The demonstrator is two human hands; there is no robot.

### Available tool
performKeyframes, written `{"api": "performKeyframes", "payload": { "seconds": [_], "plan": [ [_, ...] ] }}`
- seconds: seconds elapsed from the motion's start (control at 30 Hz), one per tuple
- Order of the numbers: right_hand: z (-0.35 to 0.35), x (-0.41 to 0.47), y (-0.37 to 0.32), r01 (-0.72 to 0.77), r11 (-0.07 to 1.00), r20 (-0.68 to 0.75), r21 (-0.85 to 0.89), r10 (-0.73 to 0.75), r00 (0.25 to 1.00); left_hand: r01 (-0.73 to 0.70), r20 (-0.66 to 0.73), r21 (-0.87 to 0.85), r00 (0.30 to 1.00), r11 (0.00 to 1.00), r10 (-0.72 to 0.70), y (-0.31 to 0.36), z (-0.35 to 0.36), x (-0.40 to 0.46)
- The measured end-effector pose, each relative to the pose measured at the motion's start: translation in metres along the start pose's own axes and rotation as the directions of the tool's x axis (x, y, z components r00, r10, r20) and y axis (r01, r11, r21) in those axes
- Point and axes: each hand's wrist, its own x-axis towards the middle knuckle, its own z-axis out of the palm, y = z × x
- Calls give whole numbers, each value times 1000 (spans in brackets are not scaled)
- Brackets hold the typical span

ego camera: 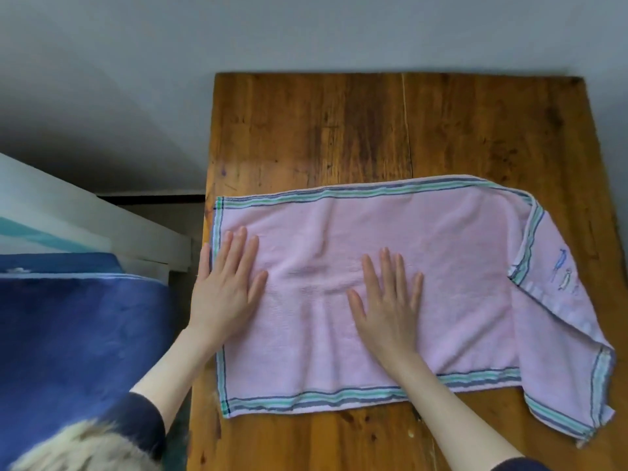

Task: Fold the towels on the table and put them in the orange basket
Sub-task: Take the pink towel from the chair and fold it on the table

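Pink towel [424,266] flat on wooden table [339,130], both hands' grips open: left hand [224,290], right hand [387,304].

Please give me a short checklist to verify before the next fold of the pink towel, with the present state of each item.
1. Both hands flat on the pink towel: ok. The left hand rests near its left edge, the right hand near the middle.
2. Left part of the towel smooth: ok, only light wrinkles between the hands.
3. Right end laid flat: not ok. It is folded over and bunched, and its corner reaches the table edge.
4. Free wood behind the towel for folding: ok.
5. Orange basket within reach: cannot tell, it is not in view.
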Motion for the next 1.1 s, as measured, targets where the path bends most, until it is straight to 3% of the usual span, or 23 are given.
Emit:
{"api": "performKeyframes", "payload": {
  "seconds": [0.23, 0.33, 0.6, 0.73, 0.83, 0.93, 1.1],
  "plan": [
    [12, -4, -3, -31, 999, -24, -43, 30, 999, -42, -115, -77, 993, 996, 33, 2, -17, 25],
    [16, -5, -2, -31, 999, -38, -39, 30, 999, -21, -72, -129, 997, 991, 12, 12, -13, 47],
    [14, -4, -4, -46, 999, -23, -24, 45, 999, -84, -66, -6, 994, 996, 83, -6, -9, 75],
    [3, -4, -17, -84, 994, -69, 66, 88, 994, -82, -150, -122, 987, 989, 63, 3, -6, 42],
    [2, -19, -36, 64, 990, -156, 123, -45, 987, -84, -188, -248, 982, 965, 37, 23, 14, -19],
    [12, -44, -52, 190, 977, -102, 96, -180, 978, -74, -145, -235, 989, 969, 40, 33, 34, -68],
    [23, -50, -61, 128, 992, 62, -20, -126, 990, -58, -96, -132, 994, 989, 45, 21, 40, -76]
  ]
}}
